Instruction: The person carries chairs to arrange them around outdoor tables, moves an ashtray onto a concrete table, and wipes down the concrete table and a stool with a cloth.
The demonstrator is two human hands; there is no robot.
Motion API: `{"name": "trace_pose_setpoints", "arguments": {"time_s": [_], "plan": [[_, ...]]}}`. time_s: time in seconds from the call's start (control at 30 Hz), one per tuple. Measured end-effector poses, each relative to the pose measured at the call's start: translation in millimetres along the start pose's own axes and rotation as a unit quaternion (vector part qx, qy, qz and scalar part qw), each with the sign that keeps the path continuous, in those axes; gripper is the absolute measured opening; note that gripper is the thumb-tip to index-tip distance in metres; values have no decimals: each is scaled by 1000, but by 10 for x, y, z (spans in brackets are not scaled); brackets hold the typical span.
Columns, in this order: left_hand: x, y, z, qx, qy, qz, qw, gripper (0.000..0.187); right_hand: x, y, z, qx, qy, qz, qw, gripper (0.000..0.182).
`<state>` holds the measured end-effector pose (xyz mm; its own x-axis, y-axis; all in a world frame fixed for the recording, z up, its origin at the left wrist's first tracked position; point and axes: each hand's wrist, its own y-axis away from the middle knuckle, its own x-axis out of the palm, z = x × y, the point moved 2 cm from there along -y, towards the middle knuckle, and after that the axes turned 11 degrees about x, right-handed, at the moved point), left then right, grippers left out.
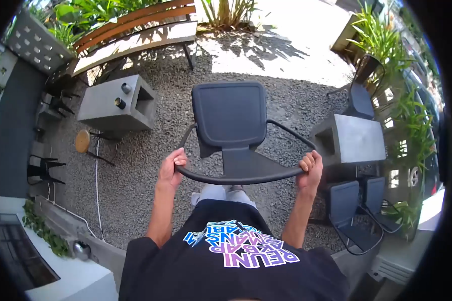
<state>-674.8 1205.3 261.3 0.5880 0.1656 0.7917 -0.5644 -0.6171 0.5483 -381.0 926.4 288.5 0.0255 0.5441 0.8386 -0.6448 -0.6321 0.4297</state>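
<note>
Fingers of both hands curl closed round the curved back rail of a dark metal armchair [229,113], left hand [311,168] at one end, right hand [174,165] at the other. Armchair is held in front of the torso, over grey gravel [178,103], seat facing up. Concrete block table [359,138] just beside it on the right, two dark armchairs [345,200] below that. Another concrete block table [105,100] on the left, two small cups [120,103] on top, round wooden-topped stool [82,141] near it.
</note>
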Motion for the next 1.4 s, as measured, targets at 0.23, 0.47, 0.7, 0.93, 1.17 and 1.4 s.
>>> {"name": "trace_pose_setpoints", "arguments": {"time_s": [0.23,0.47,0.7,0.93,1.17,1.4], "plan": [[1249,-1342,-511,24,300,124,946,22,972,-1678,16,19,-93,89,991,30],[2170,-3243,-721,-3,332,148,931,23,1491,-3410,208,19,-156,101,982,32],[3445,-4420,-478,-43,155,131,978,23,1351,-4079,582,14,-170,-20,985,21],[4359,-5533,482,-63,-143,136,978,27,-419,-5356,551,171,-89,-309,931,32],[5390,-6423,1274,-87,-284,148,943,28,-688,-5888,824,322,-20,-179,930,24],[6276,-6880,2459,-146,-372,156,903,26,-965,-6539,1280,449,-83,-140,879,29]]}}
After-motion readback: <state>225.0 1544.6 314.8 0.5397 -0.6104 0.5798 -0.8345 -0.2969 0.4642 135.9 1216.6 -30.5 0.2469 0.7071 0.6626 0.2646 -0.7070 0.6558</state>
